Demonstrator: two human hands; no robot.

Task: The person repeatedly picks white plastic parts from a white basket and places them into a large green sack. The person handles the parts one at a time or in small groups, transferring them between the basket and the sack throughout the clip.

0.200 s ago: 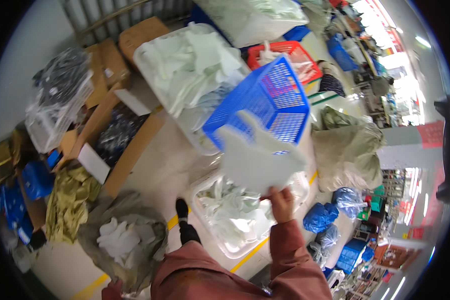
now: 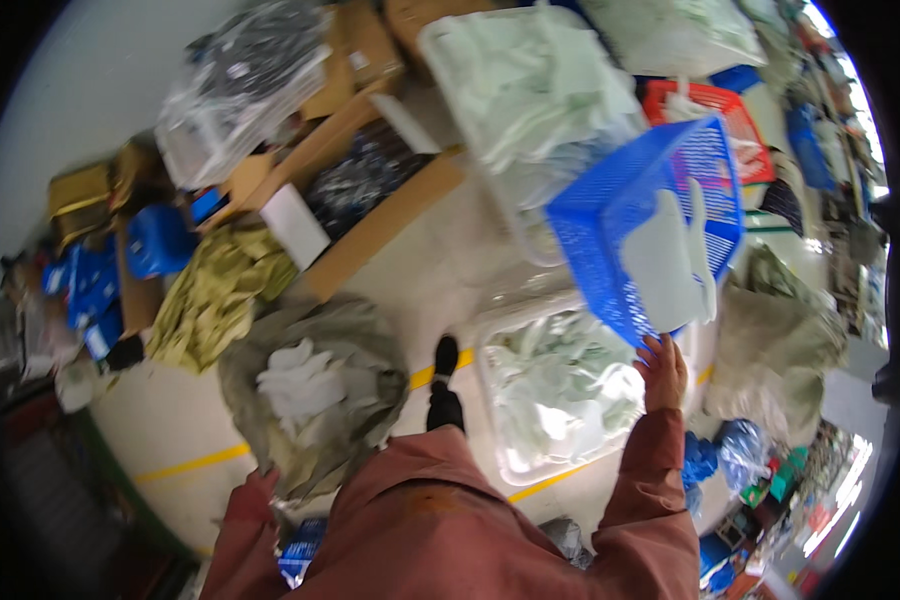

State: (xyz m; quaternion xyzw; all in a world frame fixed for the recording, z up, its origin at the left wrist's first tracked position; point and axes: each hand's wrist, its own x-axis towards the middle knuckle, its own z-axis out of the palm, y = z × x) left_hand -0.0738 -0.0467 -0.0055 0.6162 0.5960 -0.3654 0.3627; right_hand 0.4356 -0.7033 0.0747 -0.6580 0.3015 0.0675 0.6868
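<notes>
The left hand (image 2: 260,487) hangs by the grey sack (image 2: 315,390) of white pieces, its grip hidden. The right hand (image 2: 662,372) has opened; a white cut piece (image 2: 665,258) flies toward the blue basket (image 2: 610,225). Judged sorting; next, another piece.

1. Looks like a warehouse or factory sorting floor, not a home.
2. Concrete floor with yellow line (image 2: 180,465).
3. Open cardboard boxes (image 2: 370,200), bulging clear bags (image 2: 560,390) of pale pieces, blue crate (image 2: 610,215), red crate (image 2: 740,120) everywhere.
</notes>
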